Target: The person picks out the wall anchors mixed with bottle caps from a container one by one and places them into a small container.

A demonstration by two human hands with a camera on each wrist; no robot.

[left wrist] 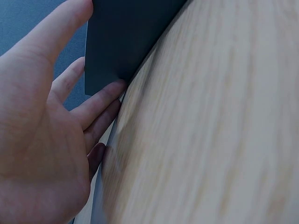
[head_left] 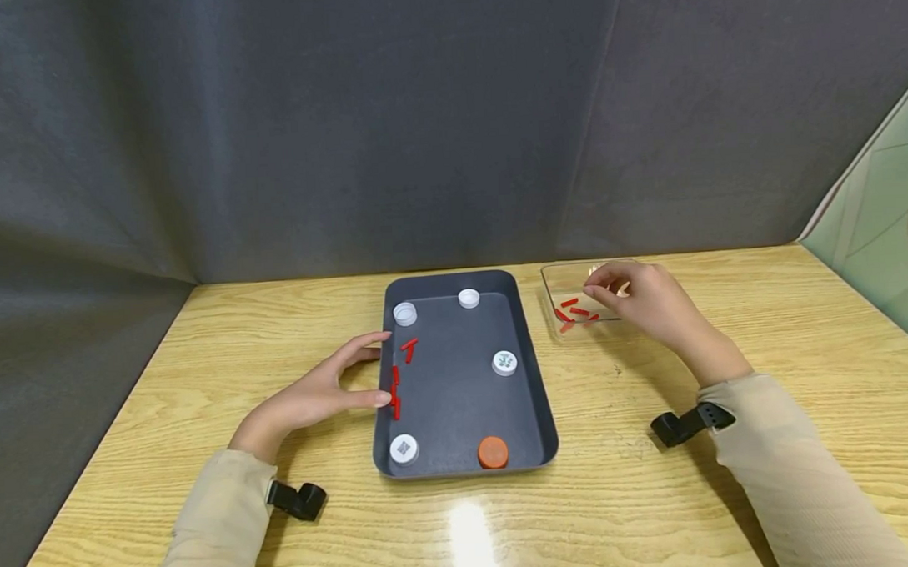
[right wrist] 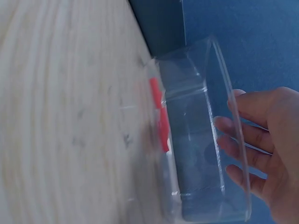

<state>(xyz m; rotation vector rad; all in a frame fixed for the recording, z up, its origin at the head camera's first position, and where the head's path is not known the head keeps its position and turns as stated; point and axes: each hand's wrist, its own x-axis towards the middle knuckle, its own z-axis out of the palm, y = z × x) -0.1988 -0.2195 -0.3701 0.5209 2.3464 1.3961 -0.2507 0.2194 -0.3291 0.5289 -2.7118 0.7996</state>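
At the left side of a dark grey tray, my left hand rests with fingers extended. Its thumb and index finger lie at the rim, while other fingers touch the outer wall in the left wrist view. Small red sticks lie inside the tray near that thumb, with two more red sticks farther up. My right hand hangs over a clear plastic box, its fingertips reaching past the rim. No held thing shows between them. Several red sticks lie on the box's bottom.
Bottle caps sit in the tray: a white cap and a smaller white cap at the back, a green-patterned cap at right, a marked white cap and an orange cap in front. A dark partition stands behind the wooden table.
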